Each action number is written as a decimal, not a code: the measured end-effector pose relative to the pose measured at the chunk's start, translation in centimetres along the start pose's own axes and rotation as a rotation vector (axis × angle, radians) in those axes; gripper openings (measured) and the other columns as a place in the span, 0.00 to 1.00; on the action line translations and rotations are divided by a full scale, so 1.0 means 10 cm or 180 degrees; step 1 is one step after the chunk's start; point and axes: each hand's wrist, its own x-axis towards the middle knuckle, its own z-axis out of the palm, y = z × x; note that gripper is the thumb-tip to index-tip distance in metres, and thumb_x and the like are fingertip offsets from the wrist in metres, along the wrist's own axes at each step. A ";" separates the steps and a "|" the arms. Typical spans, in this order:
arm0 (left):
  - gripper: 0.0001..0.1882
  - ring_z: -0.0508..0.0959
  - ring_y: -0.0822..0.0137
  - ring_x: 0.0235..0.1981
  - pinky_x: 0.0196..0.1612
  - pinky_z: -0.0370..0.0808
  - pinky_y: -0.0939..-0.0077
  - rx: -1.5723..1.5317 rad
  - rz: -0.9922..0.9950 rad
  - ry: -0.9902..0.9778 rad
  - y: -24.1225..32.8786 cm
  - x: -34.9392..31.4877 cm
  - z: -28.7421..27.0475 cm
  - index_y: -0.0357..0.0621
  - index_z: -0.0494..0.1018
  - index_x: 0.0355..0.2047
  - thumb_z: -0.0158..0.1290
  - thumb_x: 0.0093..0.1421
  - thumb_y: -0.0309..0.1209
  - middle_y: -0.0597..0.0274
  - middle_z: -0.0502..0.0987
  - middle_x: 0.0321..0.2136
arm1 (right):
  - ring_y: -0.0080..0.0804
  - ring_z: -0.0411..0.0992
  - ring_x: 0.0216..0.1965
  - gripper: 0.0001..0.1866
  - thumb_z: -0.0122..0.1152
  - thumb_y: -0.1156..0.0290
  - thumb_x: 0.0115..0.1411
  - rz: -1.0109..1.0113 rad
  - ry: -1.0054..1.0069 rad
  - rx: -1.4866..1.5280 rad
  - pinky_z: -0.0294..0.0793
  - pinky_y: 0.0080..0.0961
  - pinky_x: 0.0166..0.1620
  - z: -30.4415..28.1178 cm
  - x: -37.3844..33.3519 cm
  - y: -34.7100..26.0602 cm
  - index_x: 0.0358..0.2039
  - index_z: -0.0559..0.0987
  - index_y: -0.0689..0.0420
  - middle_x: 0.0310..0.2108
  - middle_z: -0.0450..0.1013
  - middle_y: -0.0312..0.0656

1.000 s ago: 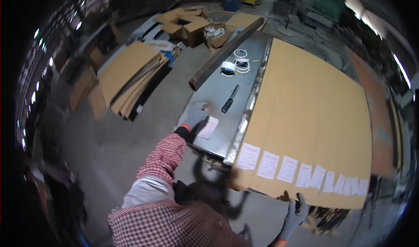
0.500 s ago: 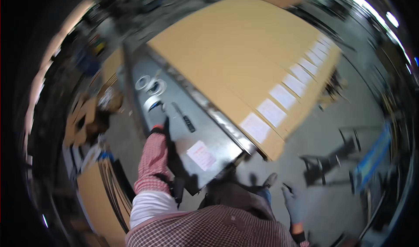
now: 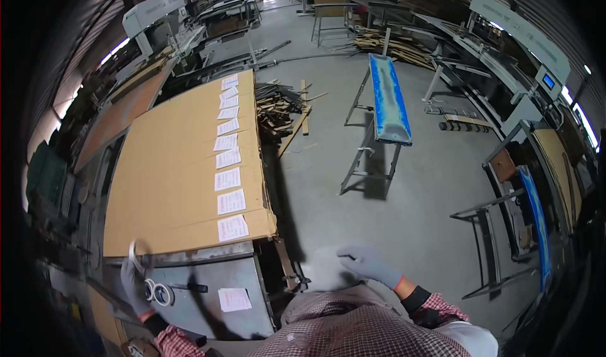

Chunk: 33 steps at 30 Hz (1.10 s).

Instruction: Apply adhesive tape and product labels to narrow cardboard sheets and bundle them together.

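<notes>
Daylight flares white at the far end, and there's a soft sheen across the smooth grey floor (image 3: 322, 205); dark shadow pools beneath the long blue-and-grey panel (image 3: 390, 95), the round white tape roll (image 3: 132, 251) smears slightly, and fisheye edges curve into blackness.

On the grey floor (image 3: 314, 196), a long blue-and-grey panel (image 3: 392, 101) lies across a dark metal trestle (image 3: 392, 169), well apart from a heap of dark and tan strips (image 3: 276, 108) to its left. Beyond, thin boards (image 3: 394, 45) are piled up. A pale machine (image 3: 154, 13) stands at far left; another, the right-hand machine (image 3: 524, 34), carries a small lit screen (image 3: 548, 81). Near the right edge, a second blue panel (image 3: 537, 231) stands tilted beside brown sheets (image 3: 558, 161)
</notes>
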 end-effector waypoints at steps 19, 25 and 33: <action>0.18 0.76 0.73 0.41 0.47 0.73 0.78 -0.0142 -0.0291 -0.3200 -0.65 -1.38 6.93 0.34 0.72 0.47 0.57 0.61 0.33 0.61 0.76 0.37 | 0.40 0.70 0.34 0.17 0.66 0.66 0.49 -0.0731 0.2229 -0.0897 0.64 0.38 0.43 -2.08 -0.15 1.23 0.39 0.80 0.57 0.27 0.73 0.40; 0.09 0.72 0.72 0.32 0.38 0.71 0.78 0.0341 -0.0033 -0.3530 -0.85 -1.51 8.10 0.38 0.74 0.31 0.59 0.54 0.30 0.60 0.72 0.32 | 0.40 0.70 0.27 0.17 0.69 0.69 0.47 -0.0284 0.1722 -0.1463 0.66 0.33 0.31 -2.97 -0.28 1.80 0.40 0.80 0.58 0.28 0.74 0.42; 0.10 0.77 0.58 0.32 0.37 0.73 0.68 0.0856 0.0762 -0.4927 -0.82 -1.28 8.28 0.42 0.73 0.31 0.53 0.61 0.36 0.57 0.76 0.31 | 0.22 0.71 0.41 0.24 0.69 0.68 0.52 0.0411 0.0785 0.1921 0.73 0.32 0.44 -3.62 -0.14 2.05 0.49 0.75 0.60 0.40 0.76 0.36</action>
